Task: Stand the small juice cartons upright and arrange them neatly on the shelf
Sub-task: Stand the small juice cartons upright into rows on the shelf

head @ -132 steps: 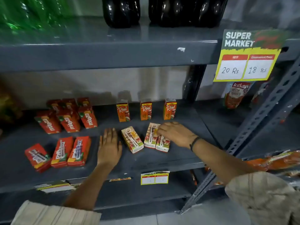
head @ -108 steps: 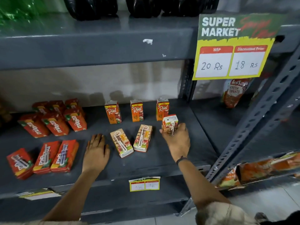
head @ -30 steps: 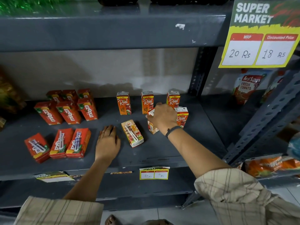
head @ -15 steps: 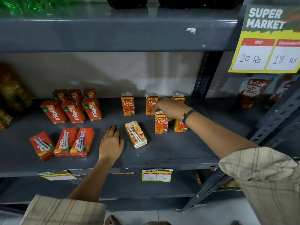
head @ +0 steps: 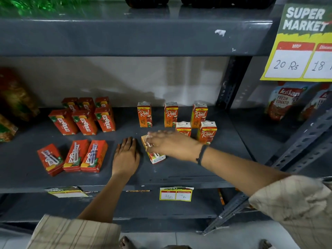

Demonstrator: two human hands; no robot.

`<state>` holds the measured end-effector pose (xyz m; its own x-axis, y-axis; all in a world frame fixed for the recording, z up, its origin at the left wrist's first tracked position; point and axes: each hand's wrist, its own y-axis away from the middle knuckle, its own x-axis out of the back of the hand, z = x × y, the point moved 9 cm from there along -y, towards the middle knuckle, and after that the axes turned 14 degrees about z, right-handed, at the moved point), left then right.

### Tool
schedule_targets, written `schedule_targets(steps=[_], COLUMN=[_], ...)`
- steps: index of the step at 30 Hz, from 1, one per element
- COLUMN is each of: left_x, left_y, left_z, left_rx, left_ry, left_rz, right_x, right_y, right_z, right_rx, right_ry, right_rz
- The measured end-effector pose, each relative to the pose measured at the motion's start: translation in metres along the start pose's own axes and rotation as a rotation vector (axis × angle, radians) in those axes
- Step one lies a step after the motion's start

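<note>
Three orange Real juice cartons (head: pixel 171 115) stand in a row at the back of the grey shelf (head: pixel 188 169). Two more stand in front of them, one (head: pixel 207 132) in plain view and one (head: pixel 183 127) partly behind my right hand. One Real carton (head: pixel 156 157) lies flat with its straw side up. My right hand (head: pixel 172 143) is blurred, its fingers spread over the far end of that carton, with no visible grip. My left hand (head: pixel 126 155) rests flat on the shelf just left of it.
Red Maaza cartons stand leaning at the back left (head: pixel 84 120), and three lie flat in front (head: pixel 73 157). A yellow price sign (head: pixel 301 51) hangs at the right above ketchup pouches (head: pixel 285 101). A slanted metal strut (head: pixel 296 150) crosses at the right. Snack packets (head: pixel 14 97) sit at the far left.
My right hand has left the second front-row carton standing and moved left and toward me, over the last flat carton. My left hand has stayed put.
</note>
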<state>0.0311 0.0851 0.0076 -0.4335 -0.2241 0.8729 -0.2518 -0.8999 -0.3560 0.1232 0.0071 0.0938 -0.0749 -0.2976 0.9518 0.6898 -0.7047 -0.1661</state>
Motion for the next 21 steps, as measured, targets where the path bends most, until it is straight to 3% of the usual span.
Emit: schedule_targets(steps=[5,9,11,14,16,21], left_x=[-0.003,-0.002,-0.001,-0.001,-0.001,0.0], left_y=[0.001,0.0,0.0,0.0,0.0,0.0], left_z=[-0.001,0.0,0.0,0.0,0.0,0.0], left_rx=[-0.009,-0.008,-0.005,-0.014,-0.015,-0.01], left_ry=[-0.035,-0.028,-0.014,-0.019,-0.025,-0.026], left_rz=[-0.021,-0.016,-0.006,0.001,0.005,0.006], right_x=[-0.046,-0.035,-0.019,0.003,0.005,0.003], right_y=[0.0,-0.01,-0.02,-0.02,-0.011,-0.01], right_z=[-0.025,-0.02,-0.003,0.045,0.062,0.06], right_rx=[0.21,0.184,-0.013,-0.586,-0.85,-0.933], right_ry=[0.099,0.108,0.049,-0.155,-0.252,-0.204], right_rz=[-0.082,0.043,0.15,0.307,0.372,0.337])
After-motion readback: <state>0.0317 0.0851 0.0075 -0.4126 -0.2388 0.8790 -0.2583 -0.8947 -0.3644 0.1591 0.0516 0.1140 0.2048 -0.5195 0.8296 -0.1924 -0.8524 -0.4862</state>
